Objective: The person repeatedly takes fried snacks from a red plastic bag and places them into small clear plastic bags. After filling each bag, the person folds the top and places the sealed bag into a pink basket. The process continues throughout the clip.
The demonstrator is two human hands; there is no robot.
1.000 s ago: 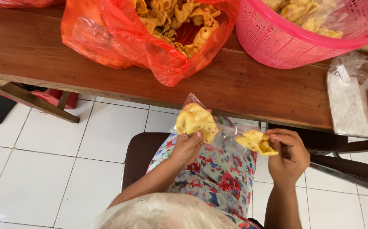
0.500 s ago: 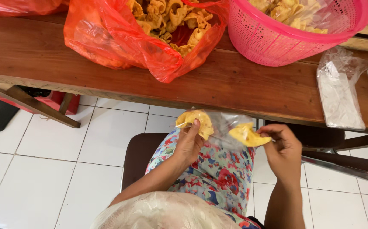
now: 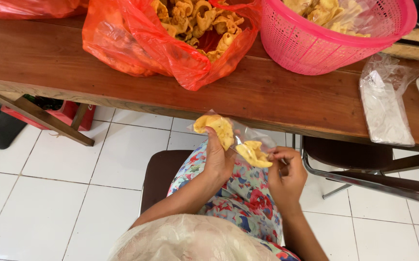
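Note:
My left hand [image 3: 217, 157] grips a small clear plastic bag [image 3: 241, 134] with a yellow fried cracker [image 3: 216, 126] inside it. My right hand [image 3: 285, 173] pinches a second yellow cracker [image 3: 253, 153] at the bag's mouth, partly inside the plastic. Both hands hover over my lap, just below the front edge of a brown wooden table [image 3: 277, 101]. On the table sits an orange plastic bag [image 3: 171, 43] full of fried crackers, and to its right a pink mesh basket [image 3: 335, 43] with more crackers.
A stack of empty clear bags [image 3: 386, 104] lies at the table's right end. I sit on a dark brown stool [image 3: 158, 179] on white floor tiles. A metal chair frame [image 3: 364, 179] stands at right, a red crate [image 3: 69, 113] under the table at left.
The right hand has carried its cracker leftward into the mouth of the bag. The left hand and bag have stayed at about the same spot.

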